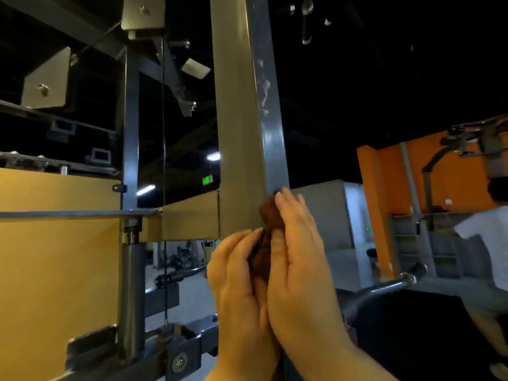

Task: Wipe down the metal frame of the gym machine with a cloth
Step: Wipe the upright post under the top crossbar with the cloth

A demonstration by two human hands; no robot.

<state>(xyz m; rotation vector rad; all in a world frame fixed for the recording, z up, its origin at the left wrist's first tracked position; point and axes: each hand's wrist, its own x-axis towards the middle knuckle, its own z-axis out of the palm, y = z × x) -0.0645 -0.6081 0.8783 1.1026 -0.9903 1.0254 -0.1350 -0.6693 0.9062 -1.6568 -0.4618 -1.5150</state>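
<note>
A tall square metal post (242,119) of the gym machine rises through the middle of the view, its right face (270,133) grey with pale smears higher up. A small dark brown cloth (270,215) is bunched against the post's near corner. My right hand (297,259) lies over the cloth with its fingers stretched up the post. My left hand (236,279) sits just left of it, fingers curled round the cloth's lower part. Most of the cloth is hidden between the two hands.
A yellow panel (55,243) and a thinner grey upright (130,133) with a cable stand to the left. A chrome bar (384,287) and black pad (412,325) lie at the lower right. A person in a white shirt (483,224) is at the far right.
</note>
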